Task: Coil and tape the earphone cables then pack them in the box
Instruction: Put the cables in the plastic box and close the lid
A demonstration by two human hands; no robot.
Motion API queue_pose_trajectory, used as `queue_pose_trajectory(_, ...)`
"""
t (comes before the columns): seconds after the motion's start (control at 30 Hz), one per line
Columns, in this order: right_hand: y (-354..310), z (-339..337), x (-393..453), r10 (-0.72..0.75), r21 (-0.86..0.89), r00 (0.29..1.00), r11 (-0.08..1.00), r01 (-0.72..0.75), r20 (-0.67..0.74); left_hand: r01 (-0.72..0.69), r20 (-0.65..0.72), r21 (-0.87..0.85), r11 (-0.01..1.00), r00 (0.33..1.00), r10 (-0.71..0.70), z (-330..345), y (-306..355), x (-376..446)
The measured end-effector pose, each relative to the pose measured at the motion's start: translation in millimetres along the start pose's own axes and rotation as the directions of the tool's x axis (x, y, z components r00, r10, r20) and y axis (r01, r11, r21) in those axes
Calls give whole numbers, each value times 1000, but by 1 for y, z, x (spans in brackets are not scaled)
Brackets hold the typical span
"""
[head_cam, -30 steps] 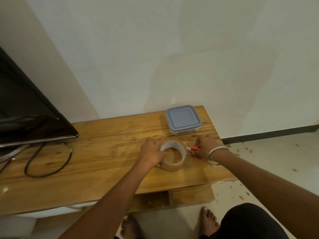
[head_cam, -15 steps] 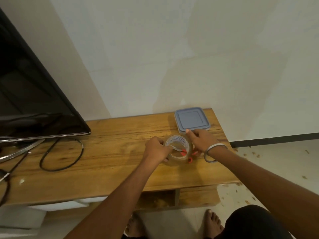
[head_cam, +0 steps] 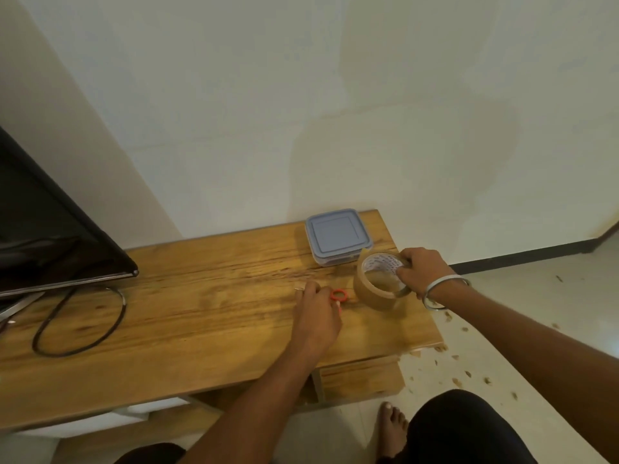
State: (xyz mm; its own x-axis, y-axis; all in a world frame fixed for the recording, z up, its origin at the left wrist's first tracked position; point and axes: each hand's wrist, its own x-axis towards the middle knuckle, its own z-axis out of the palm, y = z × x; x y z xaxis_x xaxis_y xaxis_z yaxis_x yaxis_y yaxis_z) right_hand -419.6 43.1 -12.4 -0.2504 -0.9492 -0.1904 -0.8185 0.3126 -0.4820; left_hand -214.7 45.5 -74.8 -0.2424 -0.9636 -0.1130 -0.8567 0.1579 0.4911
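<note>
Both arms are bare, with no sleeves showing. The right hand [head_cam: 422, 269] has a thin silver bangle [head_cam: 442, 291] loose at the wrist; the left hand [head_cam: 315, 313] wears nothing. Dark clothing [head_cam: 465, 430] covers the lap. A bare foot [head_cam: 392, 426] shows on the floor below.

Wooden table [head_cam: 187, 323], pale wall [head_cam: 335, 95], littered floor [head_cam: 522, 316]

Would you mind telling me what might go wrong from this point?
1. The right hand holds the tape roll near the table edge; a slip might send it to the floor.
2. The left hand covers the red-handled scissors, whose blades are hidden, so a blind grab risks a nick.
</note>
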Motion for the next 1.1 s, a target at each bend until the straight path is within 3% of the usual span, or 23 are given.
queue_pose_trajectory(0.1,8,0,1,14,-33,1000,999,-14,3,-82,-34,12,997,996,83,5,-3,-3)
queue_pose_trajectory(0.47,20,12,1,85,-68,996,994,-83,34,-175,-10,-57,983,985,175,12,-1,-7)
queue_pose_trajectory(0.87,22,17,-2,119,-92,991,989,-114,60,-130,-25,-25,991,991,130,26,13,-10)
queue_pose_trajectory(1.1,22,18,-2,104,-110,993,989,-98,49,-26,-41,-44,999,999,24,29,24,-11)
